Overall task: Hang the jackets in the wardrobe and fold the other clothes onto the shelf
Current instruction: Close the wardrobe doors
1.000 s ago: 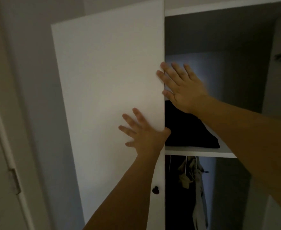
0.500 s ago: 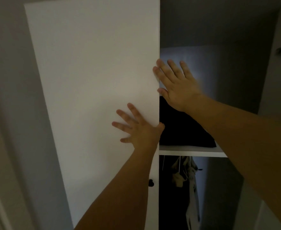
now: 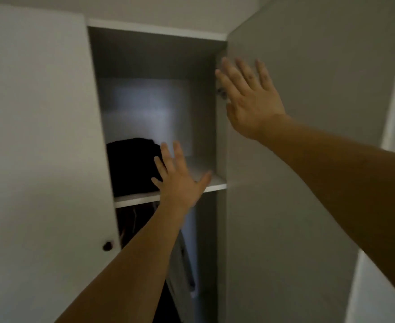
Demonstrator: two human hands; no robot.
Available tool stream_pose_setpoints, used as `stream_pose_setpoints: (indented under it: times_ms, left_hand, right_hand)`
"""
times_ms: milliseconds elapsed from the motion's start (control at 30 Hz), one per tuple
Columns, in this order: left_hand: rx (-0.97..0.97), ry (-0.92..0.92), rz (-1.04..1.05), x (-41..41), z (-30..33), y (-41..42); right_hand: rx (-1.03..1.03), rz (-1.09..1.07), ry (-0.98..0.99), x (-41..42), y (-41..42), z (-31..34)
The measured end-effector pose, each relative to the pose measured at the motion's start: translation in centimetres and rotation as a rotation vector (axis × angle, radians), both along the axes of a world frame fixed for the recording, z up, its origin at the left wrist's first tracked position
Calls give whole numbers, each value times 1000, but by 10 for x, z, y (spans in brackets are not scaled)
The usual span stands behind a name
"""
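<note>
**Both hands flat and empty at the wardrobe opening**

Head view:
- Wardrobe shows a gap between the two doors. Left door covers the left part, with a dark knob near its lower inner edge. Right door stands swung out, its inner edge meeting the shelf end.
- Right hand: fingers straight and spread, palm forward, holding nothing. It sits at the inner edge of the right door, up high. Contact with the door looks likely, can't confirm. A small dark fitting shows just behind the fingers, blurred.
- Left hand: fingers straight and spread, thumb out to the right, holding nothing. It is raised in front of the shelf, overlapping the shelf's front edge in the frame. Can't tell if it touches anything.
- Black clothes: a folded pile on the left part of the shelf, against the left side. Right part of the shelf is bare board.
- Below the shelf: hanging garments, dim, a pale one nearest the front. Hangers and rail are too dark to make out.
</note>
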State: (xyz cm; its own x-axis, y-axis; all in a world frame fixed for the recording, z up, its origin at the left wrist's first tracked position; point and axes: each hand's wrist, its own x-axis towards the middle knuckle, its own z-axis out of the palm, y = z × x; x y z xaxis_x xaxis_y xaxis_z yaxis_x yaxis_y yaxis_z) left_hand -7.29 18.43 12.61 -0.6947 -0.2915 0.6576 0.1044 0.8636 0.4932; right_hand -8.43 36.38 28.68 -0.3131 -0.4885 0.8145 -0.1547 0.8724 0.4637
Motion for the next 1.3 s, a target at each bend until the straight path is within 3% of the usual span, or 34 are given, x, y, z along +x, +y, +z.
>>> stream_pose_setpoints:
  times_ms: [167,300,367,467,500,567,833,967,1067,1300]
  left_hand:
    - [-43,-36,-443,12,-6,128]
    - [104,-160,-691,29,-21,204]
    - [142,-115,-675,36,-27,225]
    - [117,-50,-652,39,-34,229]
    - [99,-43,-650,40,-36,228]
    - [83,-38,-622,44,-38,230]
    - [-13,-43,-494,57,-37,218]
    - [-104,-102,-440,75,-27,196]
    - [-55,-106,-463,91,-24,167]
    - [-71,59,-469,134,-26,84]
  right_hand:
    - [-76,-208,86,38,105,10]
    - [-128,-162,219,62,125,14]
    - [-370,-7,202,70,140,20]
    - [-889,514,-181,75,156,26]
    - [-1008,631,-318,78,157,26]
    - [-1145,706,-373,77,154,26]
    - [-1055,837,-365,86,130,22]
    - [-1032,960,-506,100,110,20]
    - [-981,1069,-590,109,86,13]
    - [-853,1253,-637,106,14,-5]
